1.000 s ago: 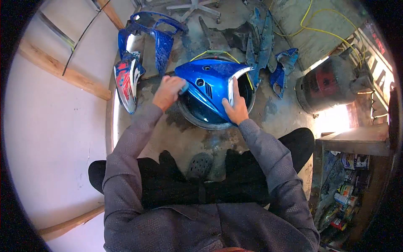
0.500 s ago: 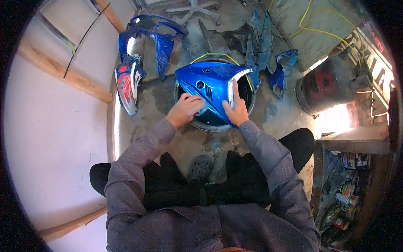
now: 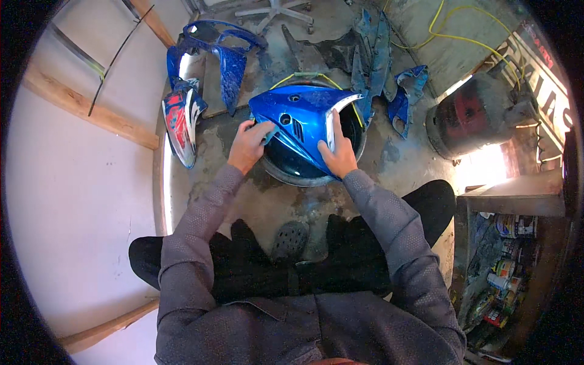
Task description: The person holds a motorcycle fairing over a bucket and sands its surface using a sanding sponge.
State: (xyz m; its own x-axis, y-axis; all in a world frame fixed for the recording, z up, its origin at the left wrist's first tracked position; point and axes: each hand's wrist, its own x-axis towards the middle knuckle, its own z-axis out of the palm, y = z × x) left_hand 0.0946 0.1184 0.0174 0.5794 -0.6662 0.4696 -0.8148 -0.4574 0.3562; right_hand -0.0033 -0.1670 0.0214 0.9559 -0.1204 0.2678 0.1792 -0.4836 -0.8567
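Note:
A glossy blue motorbike fairing panel (image 3: 313, 112) with round holes, slots and a white edge lies tilted across a round dark tub (image 3: 292, 180) with a yellow-green handle. My right hand (image 3: 339, 156) grips the panel's white right edge, thumb and forefinger along it. At the panel's lower left edge my left hand (image 3: 247, 147) is closed on a small teal pad (image 3: 271, 134), pressing it against the blue surface. Most of the pad is hidden by my fingers, so I cannot tell whether it is a sponge or a folded sheet.
Other blue fairing pieces (image 3: 231, 70) and a red-and-white one (image 3: 178, 125) lie to the left. Dark panels (image 3: 331, 52) rest behind the tub. On the right stand a dark metal cylinder (image 3: 459, 121), a yellow hose (image 3: 468, 35) and a shelf with several cans (image 3: 502, 277).
My left hand has slid left and up along the panel's lower edge with the teal pad. My right hand keeps its hold on the white edge.

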